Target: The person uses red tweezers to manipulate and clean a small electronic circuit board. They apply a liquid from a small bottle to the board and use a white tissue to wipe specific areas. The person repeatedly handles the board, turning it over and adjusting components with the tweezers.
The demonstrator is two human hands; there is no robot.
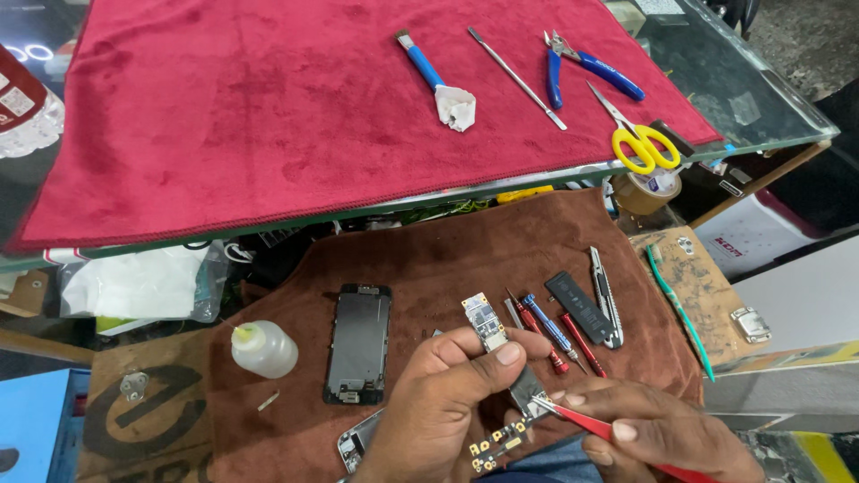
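The phone screen lies stripped beside me; my left hand pinches its circuit board, my right hand grips red tweezers prying it.

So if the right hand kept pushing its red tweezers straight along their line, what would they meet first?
Probably the phone logic board pinched in the left hand; the red tweezers in the right hand already sit at its lower end, though depth is unclear.

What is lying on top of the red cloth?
On the red cloth: a blue brush, a metal spudger, blue pliers and yellow scissors. The surface beneath is covered.
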